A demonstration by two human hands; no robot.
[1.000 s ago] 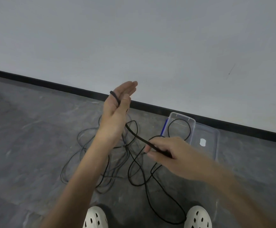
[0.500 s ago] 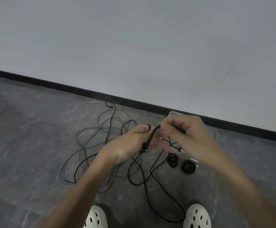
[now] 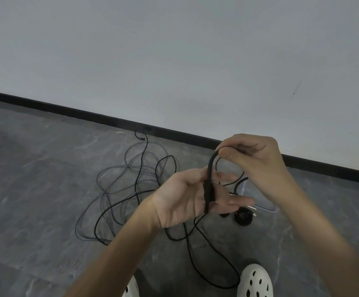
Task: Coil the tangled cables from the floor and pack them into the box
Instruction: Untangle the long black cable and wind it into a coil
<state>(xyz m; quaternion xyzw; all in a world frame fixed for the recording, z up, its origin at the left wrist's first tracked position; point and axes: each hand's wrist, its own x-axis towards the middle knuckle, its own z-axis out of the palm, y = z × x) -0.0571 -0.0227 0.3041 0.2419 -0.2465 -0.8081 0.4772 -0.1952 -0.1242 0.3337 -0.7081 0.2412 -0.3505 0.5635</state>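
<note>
Black cable (image 3: 210, 168) held between both hands, above the floor (image 3: 35, 189).
The cable is pinched at its upper bend by the curled fingers of the right hand (image 3: 258, 163) and is laid across the outstretched fingers of the palm-up left hand (image 3: 183, 200). Tangled cables (image 3: 135, 185) are spread on the floor beyond. The clear box (image 3: 267, 207) is partly hidden behind the hands.

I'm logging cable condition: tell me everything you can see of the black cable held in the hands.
The black cable is thin, matte, apparently rubber-sheathed. A thicker dark stretch crosses the straight fingers of the left hand; whether it is wound round them is unclear. It arches up to the right hand, which pinches the bend. Below the left hand it drops to the grey floor in loose loops.
</note>
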